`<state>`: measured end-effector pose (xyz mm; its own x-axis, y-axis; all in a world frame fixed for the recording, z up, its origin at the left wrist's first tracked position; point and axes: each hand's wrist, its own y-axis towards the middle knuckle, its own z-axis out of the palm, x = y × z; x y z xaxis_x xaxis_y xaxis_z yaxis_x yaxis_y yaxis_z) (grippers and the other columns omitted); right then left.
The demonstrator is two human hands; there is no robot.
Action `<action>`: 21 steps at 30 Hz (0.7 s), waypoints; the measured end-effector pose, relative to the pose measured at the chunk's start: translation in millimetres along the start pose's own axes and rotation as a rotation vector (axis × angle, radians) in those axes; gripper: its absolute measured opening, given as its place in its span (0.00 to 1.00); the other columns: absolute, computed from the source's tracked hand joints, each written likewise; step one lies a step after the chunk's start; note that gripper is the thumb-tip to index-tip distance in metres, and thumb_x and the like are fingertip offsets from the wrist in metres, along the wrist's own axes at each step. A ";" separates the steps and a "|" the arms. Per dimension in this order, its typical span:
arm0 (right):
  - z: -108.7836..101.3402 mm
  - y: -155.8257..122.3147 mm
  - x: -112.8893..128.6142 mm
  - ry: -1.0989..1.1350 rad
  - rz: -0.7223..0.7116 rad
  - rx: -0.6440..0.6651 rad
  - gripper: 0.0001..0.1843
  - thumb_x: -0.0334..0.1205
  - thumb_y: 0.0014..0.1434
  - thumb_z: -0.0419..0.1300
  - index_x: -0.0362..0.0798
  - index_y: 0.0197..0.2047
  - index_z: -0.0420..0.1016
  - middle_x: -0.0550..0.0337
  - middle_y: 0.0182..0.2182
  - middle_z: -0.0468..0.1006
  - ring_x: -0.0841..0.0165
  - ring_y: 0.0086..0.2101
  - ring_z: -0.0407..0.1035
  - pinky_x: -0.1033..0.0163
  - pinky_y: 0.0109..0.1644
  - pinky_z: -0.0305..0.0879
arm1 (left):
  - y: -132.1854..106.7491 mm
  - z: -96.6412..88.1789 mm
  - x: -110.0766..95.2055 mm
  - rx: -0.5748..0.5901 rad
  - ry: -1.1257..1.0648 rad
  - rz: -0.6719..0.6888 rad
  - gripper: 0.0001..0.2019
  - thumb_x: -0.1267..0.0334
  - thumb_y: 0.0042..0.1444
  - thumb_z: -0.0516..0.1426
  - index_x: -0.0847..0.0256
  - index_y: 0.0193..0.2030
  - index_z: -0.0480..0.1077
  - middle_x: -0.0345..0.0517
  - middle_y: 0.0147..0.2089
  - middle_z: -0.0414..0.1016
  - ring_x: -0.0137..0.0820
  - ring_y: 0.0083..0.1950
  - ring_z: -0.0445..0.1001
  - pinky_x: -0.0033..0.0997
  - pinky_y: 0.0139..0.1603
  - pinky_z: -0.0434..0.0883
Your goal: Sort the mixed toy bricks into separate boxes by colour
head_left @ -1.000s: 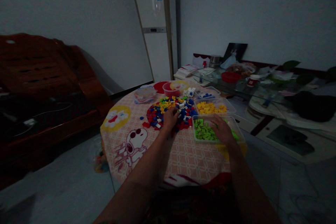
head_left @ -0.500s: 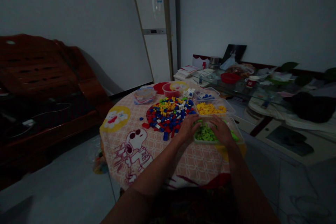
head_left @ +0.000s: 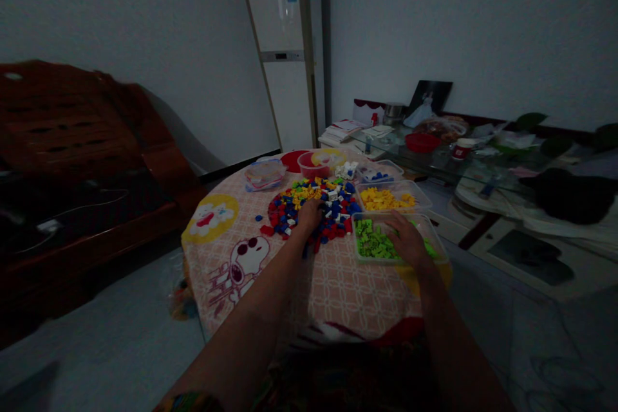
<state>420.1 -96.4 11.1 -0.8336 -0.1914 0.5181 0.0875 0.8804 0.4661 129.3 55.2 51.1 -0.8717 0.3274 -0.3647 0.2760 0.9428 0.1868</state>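
My left hand (head_left: 310, 214) is over the mixed pile of toy building bricks (head_left: 333, 209) in the middle of the round table. Its fingers point down among the red, blue, white and yellow pieces, and their tips are hidden. At the right, my right hand (head_left: 408, 241) rests over a clear plastic box (head_left: 356, 248) of green bricks (head_left: 374, 241). Its fingers are apart and reach over the green pieces, with nothing visible held in them. Just behind that box is another clear box with yellow bricks (head_left: 386, 199).
A clear box with blue bricks (head_left: 379, 176), a heap of white bricks (head_left: 346, 170), a pink bowl (head_left: 313, 164) and stacked lids (head_left: 264, 174) stand at the back of the patterned tablecloth (head_left: 333, 290). A cluttered glass-topped cabinet (head_left: 434, 164) is on the right, a wooden bench (head_left: 159, 148) on the left.
My left hand has moved left, from the edge of the green brick box to the mixed pile. My right hand has stayed over the green bricks.
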 end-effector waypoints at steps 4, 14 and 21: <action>2.3 -2.0 -3.8 0.014 -0.008 -0.022 0.19 0.40 0.63 0.56 0.49 0.53 0.83 0.48 0.65 0.75 0.53 0.67 0.66 0.41 0.73 0.60 | 3.6 -0.7 -0.9 0.020 0.013 -0.038 0.18 0.71 0.62 0.57 0.59 0.56 0.80 0.55 0.59 0.79 0.43 0.62 0.76 0.37 0.64 0.70; -0.5 1.0 1.7 -0.047 0.007 0.014 0.18 0.39 0.64 0.57 0.50 0.52 0.83 0.49 0.65 0.75 0.52 0.64 0.69 0.43 0.72 0.63 | 4.9 0.7 3.7 0.050 -0.027 -0.042 0.17 0.71 0.61 0.59 0.60 0.55 0.78 0.53 0.56 0.81 0.41 0.59 0.78 0.36 0.61 0.71; -1.8 2.0 2.1 -0.057 0.012 0.019 0.18 0.38 0.62 0.57 0.50 0.51 0.84 0.49 0.65 0.75 0.51 0.64 0.70 0.41 0.71 0.64 | 7.5 2.7 5.7 0.082 0.028 -0.001 0.17 0.72 0.61 0.57 0.60 0.55 0.78 0.53 0.57 0.81 0.40 0.60 0.77 0.34 0.61 0.71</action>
<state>419.5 -95.8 14.4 -0.8623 -0.1566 0.4815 0.0874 0.8907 0.4462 127.5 64.3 48.0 -0.8829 0.3252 -0.3387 0.3058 0.9456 0.1109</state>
